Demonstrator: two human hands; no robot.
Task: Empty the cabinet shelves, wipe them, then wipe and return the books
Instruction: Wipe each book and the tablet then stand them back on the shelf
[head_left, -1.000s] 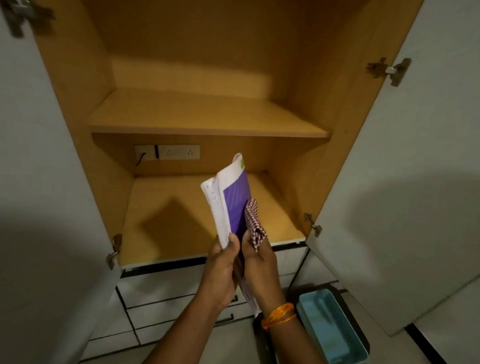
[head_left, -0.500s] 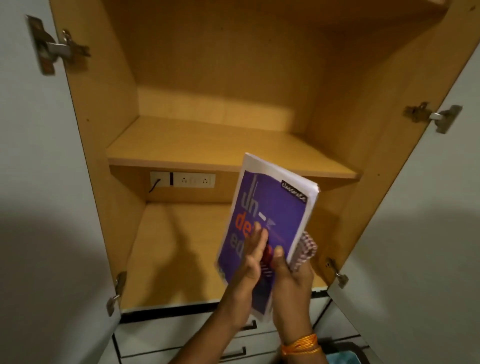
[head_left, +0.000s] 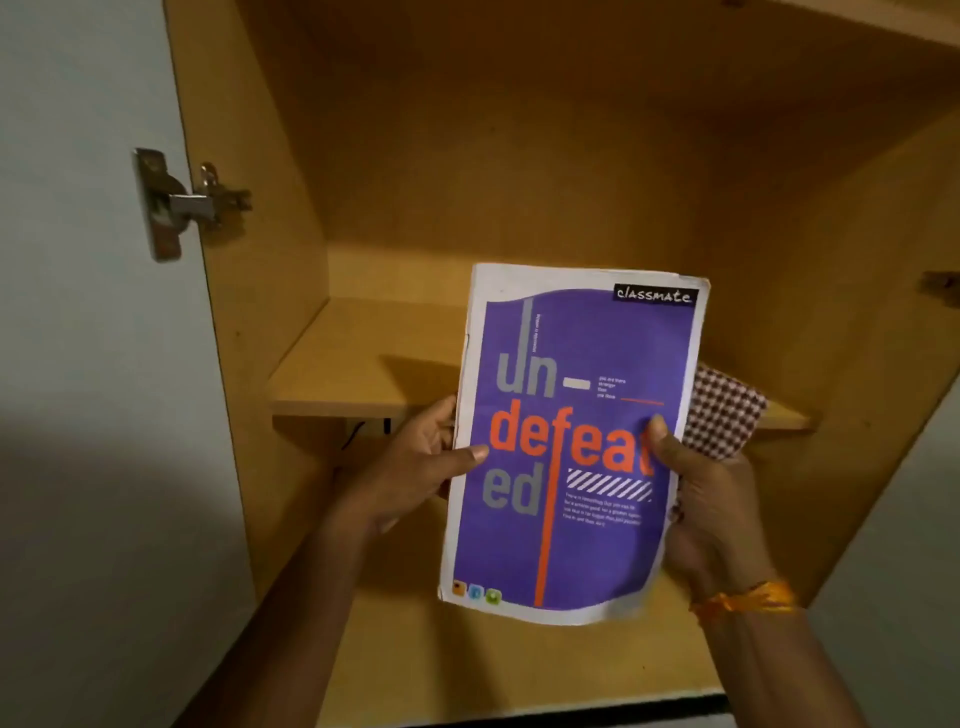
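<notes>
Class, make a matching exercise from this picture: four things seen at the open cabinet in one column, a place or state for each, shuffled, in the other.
1. purple Classmate notebook
2. red-and-white checked cloth
3. metal door hinge
4. orange thread wristband

A. on the right wrist
B. fixed to the left door
C. held upright by both hands
D. bunched behind the notebook's right edge

Pairs: 1-C, 2-D, 3-B, 4-A

Metal hinge (head_left: 179, 202) on the open white door (head_left: 78, 312).

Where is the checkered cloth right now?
In the head view, the checkered cloth peeks out behind the purple notebook's right edge, by the right hand.
</notes>
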